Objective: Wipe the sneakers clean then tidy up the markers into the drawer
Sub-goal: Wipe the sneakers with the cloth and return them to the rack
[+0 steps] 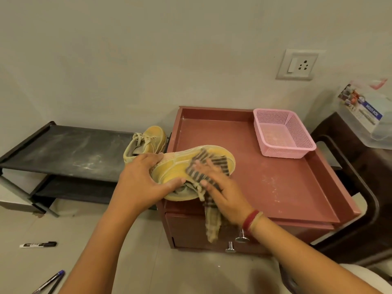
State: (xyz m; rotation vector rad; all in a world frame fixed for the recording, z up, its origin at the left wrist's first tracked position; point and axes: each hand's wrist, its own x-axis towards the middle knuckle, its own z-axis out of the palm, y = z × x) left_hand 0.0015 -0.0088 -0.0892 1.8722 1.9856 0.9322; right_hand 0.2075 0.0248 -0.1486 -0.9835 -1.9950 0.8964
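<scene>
Near left, a marker lies on the floor. Left hand is closed around the yellow sneaker on the cabinet's near-left corner. Right hand, fingers flat, presses a striped cloth against it. Second sneaker sits beyond, on the rack.
</scene>
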